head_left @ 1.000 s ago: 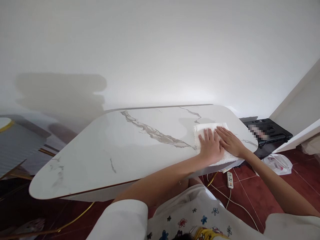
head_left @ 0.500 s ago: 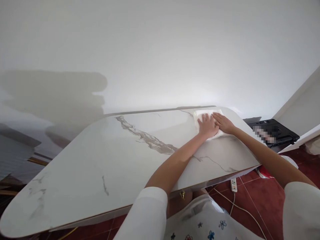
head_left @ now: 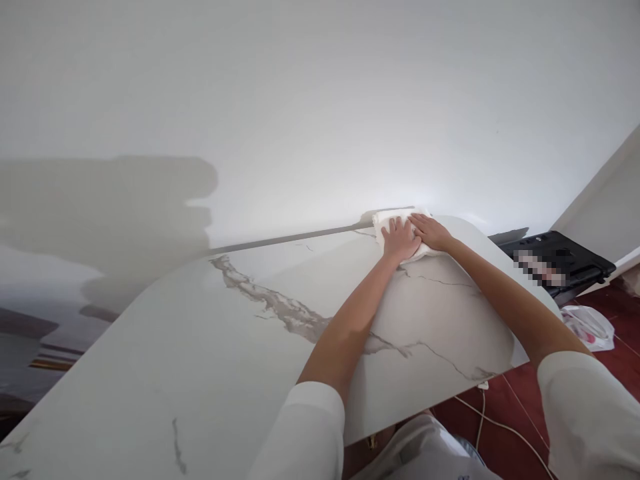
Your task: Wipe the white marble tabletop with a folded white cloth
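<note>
cloth (head_left: 381, 218) has slid nearer the wall (head_left: 310, 120) under spread left hand (head_left: 401, 243) and flat right hand (head_left: 432, 232).

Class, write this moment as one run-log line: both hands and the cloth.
left hand: laid on white cloth | right hand: laid on same cloth | white cloth: on marble-patterned tabletop, at far edge

One left hand (head_left: 401, 241) and one right hand (head_left: 432, 233), two in all; one white cloth (head_left: 384, 219); one marble-patterned desk (head_left: 240, 380); two white sleeves (head_left: 310, 427); one black case (head_left: 583, 257); one plastic bag (head_left: 593, 323).
</note>
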The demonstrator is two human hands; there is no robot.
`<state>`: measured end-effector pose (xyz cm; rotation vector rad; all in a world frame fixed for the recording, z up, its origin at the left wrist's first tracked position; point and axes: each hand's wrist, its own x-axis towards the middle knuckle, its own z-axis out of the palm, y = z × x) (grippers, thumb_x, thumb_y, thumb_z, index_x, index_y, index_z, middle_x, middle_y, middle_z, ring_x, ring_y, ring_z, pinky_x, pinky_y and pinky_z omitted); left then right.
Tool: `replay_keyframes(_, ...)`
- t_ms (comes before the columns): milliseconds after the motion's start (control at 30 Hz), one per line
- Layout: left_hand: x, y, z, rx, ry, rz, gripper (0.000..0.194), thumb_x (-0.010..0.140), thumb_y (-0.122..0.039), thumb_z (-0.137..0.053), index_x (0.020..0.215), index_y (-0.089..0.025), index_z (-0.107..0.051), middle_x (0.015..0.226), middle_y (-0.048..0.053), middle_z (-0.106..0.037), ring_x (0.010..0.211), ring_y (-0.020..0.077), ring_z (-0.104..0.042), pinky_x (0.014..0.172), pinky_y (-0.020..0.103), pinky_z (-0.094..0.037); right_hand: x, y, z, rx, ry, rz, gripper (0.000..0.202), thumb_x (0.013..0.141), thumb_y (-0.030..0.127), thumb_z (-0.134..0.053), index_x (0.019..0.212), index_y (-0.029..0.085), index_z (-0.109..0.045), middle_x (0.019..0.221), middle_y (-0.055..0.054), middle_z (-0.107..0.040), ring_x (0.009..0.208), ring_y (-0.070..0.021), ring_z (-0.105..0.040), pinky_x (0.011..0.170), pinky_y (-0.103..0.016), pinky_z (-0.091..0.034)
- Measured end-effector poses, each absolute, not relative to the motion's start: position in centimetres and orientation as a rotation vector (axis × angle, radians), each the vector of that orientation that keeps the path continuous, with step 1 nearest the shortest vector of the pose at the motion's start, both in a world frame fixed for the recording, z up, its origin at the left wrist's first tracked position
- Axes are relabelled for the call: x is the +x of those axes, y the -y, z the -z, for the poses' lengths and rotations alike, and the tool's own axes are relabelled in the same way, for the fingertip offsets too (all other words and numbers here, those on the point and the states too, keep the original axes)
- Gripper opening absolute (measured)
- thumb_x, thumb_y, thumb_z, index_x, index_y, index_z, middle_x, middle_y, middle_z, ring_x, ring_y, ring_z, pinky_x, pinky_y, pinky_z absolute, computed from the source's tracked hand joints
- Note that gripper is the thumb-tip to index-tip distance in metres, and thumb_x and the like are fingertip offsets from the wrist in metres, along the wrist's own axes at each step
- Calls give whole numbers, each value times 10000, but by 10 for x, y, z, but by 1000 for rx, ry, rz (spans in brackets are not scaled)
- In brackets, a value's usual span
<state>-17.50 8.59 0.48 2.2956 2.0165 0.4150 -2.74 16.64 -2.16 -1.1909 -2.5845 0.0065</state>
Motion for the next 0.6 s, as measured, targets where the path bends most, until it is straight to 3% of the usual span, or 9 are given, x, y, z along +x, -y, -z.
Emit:
replay_keyframes(200,-169,-82,-7,2299,-2079,-332,638,931,-414,-251,1496,-119,-255,1586,159,-188,1455,348,-130,1128,570,-197,-26,-172,26,-1127,2615,-9,604,983,435,-170,1499,156,-312,1561,-79,-307,1442,-262,-240,1173,-472,-241)
replay_keyframes(600,-128,-86,-5,2335,-2049,-370,635,935,-401,-244,1496,-103,-258,1580,167,-205,1451,350,-147,1128,569,-204,19,-171,27,-1130,2568,-3,570,981,418,-190,1494,211,-323,1550,-48,-335,1434,-241,-267,1179,-467,-234)
